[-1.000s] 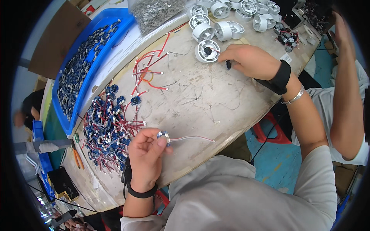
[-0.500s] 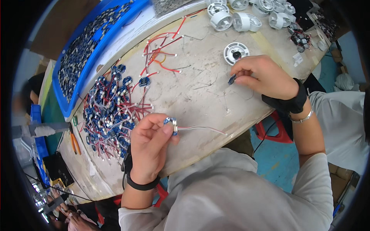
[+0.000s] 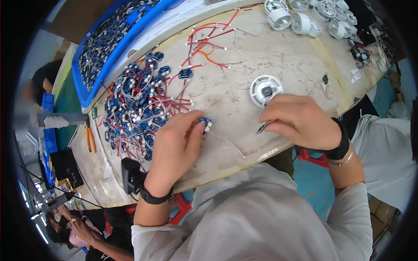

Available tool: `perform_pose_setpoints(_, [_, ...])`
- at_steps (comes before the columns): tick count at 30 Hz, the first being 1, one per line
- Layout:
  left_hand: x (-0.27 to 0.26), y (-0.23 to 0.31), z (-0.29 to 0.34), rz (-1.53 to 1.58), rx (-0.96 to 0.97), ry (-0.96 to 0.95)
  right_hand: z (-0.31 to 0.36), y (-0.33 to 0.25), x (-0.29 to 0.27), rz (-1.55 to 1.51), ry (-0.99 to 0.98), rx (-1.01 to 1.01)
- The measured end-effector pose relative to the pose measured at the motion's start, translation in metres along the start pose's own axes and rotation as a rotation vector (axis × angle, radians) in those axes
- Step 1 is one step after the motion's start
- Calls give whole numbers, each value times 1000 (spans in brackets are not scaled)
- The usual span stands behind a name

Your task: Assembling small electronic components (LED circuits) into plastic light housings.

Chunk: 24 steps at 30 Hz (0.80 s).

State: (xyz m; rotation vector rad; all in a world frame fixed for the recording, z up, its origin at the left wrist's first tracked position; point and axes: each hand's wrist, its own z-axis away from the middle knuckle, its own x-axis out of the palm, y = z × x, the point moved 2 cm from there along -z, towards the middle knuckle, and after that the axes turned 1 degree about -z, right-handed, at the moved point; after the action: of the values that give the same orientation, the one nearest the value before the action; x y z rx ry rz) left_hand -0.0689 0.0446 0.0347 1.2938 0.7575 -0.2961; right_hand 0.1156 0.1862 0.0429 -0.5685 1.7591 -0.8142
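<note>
My left hand point(image 3: 177, 143) is closed, thumb and finger pinching a small blue circuit board point(image 3: 205, 122) with a white connector. From it a thin white-and-red cable point(image 3: 230, 142) trails right over the table. To the right, my right hand point(image 3: 302, 119) pinches a small dark flat part point(image 3: 264, 126), whose kind I cannot make out. Just beyond its fingers lies a round white plastic housing point(image 3: 257, 98) with a black piece point(image 3: 267, 91) at its centre. The fingers overlap the housing's near rim; whether they touch it is unclear.
A heap of wired blue boards point(image 3: 135, 104) lies left of my left hand. Beyond are loose red cables point(image 3: 204, 41) and a blue tray point(image 3: 119, 50) of small parts. White housings point(image 3: 300, 24) stand at the back right. Orange-handled pliers point(image 3: 90, 138) lie far left.
My right hand and the white housing have come nearer to me on the table. My left hand has turned palm down, still pinching the board. The whole view has shifted slightly.
</note>
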Motion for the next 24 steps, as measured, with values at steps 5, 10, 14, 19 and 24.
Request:
perform_pose_setpoints(5, [-4, 21, 8, -240, 252, 186, 12, -1, -5, -19, 39, 103])
perform_pose_setpoints(10, [6, 28, 6, -70, 284, 64, 9, 5, -23, 339, 236, 108])
perform_pose_setpoints(14, [11, 27, 4, -71, 319, 48, -1, 7, -16, 278, 143, 86])
perform_pose_setpoints(19, [21, 34, -3, -186, 397, 0, -8, 17, -6, 316, 110, 25])
perform_pose_setpoints(24, [27, 42, -20, -162, 446, 11, -5, 10, -2, 252, 100, 59])
